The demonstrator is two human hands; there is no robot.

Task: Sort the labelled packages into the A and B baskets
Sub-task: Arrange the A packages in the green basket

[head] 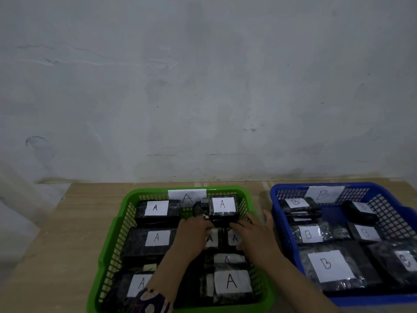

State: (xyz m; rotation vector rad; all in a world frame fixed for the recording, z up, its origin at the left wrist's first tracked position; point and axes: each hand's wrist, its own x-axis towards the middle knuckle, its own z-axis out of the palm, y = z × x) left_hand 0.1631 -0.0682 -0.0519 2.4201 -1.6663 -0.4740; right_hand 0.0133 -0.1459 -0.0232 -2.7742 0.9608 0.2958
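I see the A package (223, 210) at the far right corner of the green basket (108, 251), label up, resting on other packages, its long axis roughly front-to-back (hard to call, it's close to square). It lies just ahead of both hands. Left hand (194, 231) touches its near left edge, right hand (252, 231) its near right edge; fingers of both curl onto the near side, so I read it as held between the two, neither clearly nearer. Right thumb sticks up toward the blue basket (279, 213).

Judgement: it's being seated or nudged back into that corner; only release is left.

Counts: green basket, eight A labels readable on packages (one partly hidden by hands), plus the A tag on the rim. Blue basket, six B packages, plus the B tag. Nothing loose on the table (67, 222).
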